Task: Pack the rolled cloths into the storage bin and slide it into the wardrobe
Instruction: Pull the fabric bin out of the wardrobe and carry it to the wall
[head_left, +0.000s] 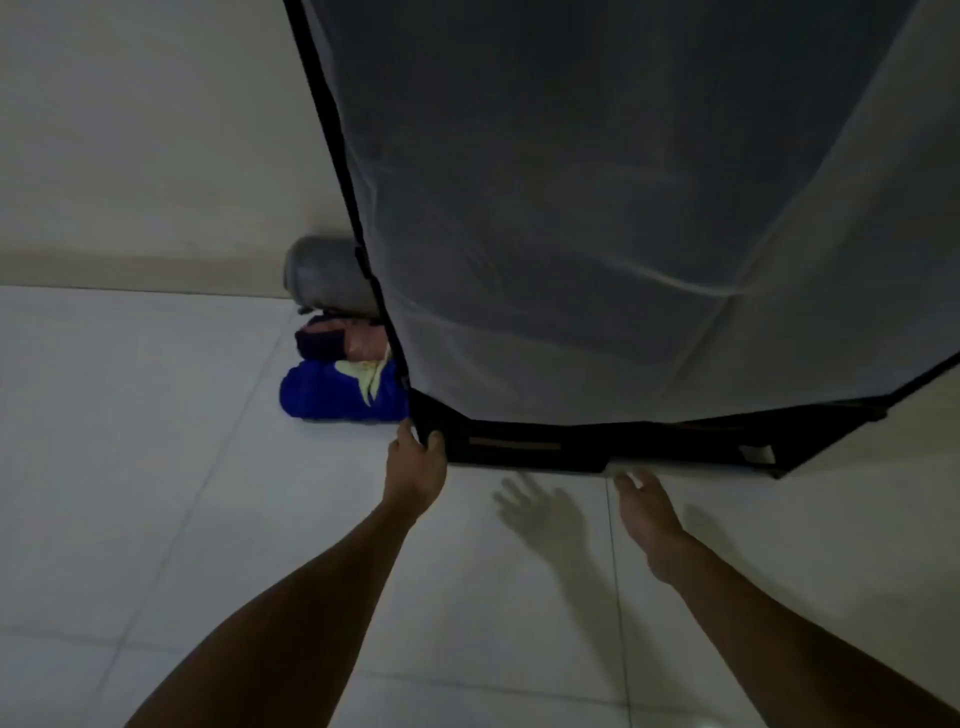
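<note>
A large grey fabric storage bin (597, 234) with black trim fills the upper right, its near black edge (524, 447) just above the floor. My left hand (415, 462) grips the bin's near left black corner. My right hand (647, 501) reaches to the bin's lower edge further right, fingers spread, fingertips touching a pale strip under the trim. Three rolled cloths lie on the floor left of the bin, partly hidden behind it: a grey one (322, 273) by the wall, a pink and dark one (337, 338), and a blue one (332, 392) nearest me.
White floor tiles (156, 467) spread to the left and toward me. A cream wall (130, 130) rises behind the cloths. The bin blocks all sight of what stands to the right and behind it.
</note>
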